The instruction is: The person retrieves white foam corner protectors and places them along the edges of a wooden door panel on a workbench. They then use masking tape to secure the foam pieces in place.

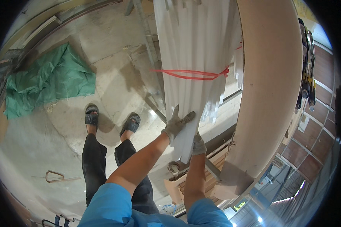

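White strip bundle (189, 45) lay left of beige panel (271, 75), red tie (189, 74) across it. Left hand (178, 124) splayed over near end; right hand (199, 145) at right edge, partly hidden. Couldn't tell either grip.

No writing (nor any number) is legible.
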Motion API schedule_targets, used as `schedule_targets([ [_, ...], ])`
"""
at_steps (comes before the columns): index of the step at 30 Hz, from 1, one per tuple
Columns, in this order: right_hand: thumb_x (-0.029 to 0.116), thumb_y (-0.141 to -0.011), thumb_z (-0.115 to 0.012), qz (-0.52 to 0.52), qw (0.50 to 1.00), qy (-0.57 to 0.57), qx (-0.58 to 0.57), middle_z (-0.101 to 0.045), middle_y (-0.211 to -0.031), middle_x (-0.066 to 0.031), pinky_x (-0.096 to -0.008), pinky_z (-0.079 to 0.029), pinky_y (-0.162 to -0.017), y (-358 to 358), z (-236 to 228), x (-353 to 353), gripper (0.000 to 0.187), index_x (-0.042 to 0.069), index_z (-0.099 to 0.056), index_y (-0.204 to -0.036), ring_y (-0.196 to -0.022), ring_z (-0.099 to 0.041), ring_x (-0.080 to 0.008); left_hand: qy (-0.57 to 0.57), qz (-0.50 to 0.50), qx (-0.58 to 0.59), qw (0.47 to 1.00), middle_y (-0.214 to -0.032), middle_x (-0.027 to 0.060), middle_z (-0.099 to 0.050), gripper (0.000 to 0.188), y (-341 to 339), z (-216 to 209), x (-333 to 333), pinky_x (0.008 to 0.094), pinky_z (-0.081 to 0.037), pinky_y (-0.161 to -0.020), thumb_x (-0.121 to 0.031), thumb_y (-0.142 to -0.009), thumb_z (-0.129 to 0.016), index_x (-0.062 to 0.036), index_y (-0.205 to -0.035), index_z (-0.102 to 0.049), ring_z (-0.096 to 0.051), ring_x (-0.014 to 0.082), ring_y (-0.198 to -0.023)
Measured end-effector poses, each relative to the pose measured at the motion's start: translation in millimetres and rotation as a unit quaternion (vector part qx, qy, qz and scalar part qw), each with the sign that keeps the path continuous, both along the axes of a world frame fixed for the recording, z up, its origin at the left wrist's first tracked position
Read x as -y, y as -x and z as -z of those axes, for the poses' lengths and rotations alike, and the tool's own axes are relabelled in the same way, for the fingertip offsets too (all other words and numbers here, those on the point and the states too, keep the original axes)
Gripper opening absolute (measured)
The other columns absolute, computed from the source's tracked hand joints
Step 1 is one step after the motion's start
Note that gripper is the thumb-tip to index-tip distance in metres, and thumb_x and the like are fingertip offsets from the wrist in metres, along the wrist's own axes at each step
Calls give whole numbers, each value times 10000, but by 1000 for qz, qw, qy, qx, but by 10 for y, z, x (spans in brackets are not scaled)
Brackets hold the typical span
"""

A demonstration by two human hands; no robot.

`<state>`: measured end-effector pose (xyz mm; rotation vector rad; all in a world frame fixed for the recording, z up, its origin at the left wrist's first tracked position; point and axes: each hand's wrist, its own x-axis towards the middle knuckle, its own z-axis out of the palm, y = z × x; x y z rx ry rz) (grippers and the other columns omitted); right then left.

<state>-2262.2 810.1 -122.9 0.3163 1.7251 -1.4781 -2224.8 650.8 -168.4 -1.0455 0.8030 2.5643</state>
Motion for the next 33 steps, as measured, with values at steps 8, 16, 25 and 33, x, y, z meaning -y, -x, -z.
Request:
schedule_targets([
  [8,532,-616,-916,-16,998,32,61,-529,-1357,-91,-341,-461,-992,-109,-41,52,1188,21,-325,-1511,-1230,-518,-215,259,-26,18,965,-1493,287,-391,1007,-40,-151,13,457,-357,-1125,-727,-890,-521,-14,-1540,-231,-423,430,-1364],
  [16,236,-676,-874,-50,995,45,67,-617,-1217,-112,-392,-544,-895,-67,-97,400,873,31,-449,-1411,-1077,-634,-248,342,53,5,938,-1476,277,-414,810,16,86,187,455,-350,-1112,-517,-976,-564,-9,-1528,-260,-427,453,-1343],
  [25,227,-658,-834,-36,982,146,118,-667,-1117,-223,-434,-574,-871,-172,-231,442,834,-51,-474,-1357,-1008,-684,-331,653,116,-51,746,-1405,140,-530,567,809,316,1229,416,-471,-999,-181,-892,-641,-171,-1432,-469,-540,311,-1254],
  [33,295,-685,-867,-163,982,99,16,-661,-1128,-168,-390,-578,-829,-711,-327,-345,895,-34,-434,-1397,-1002,-677,-270,563,39,25,825,-1108,165,-696,408,1379,234,1450,425,-514,-924,-31,-849,-610,-131,-1244,-612,-651,365,-1083],
])
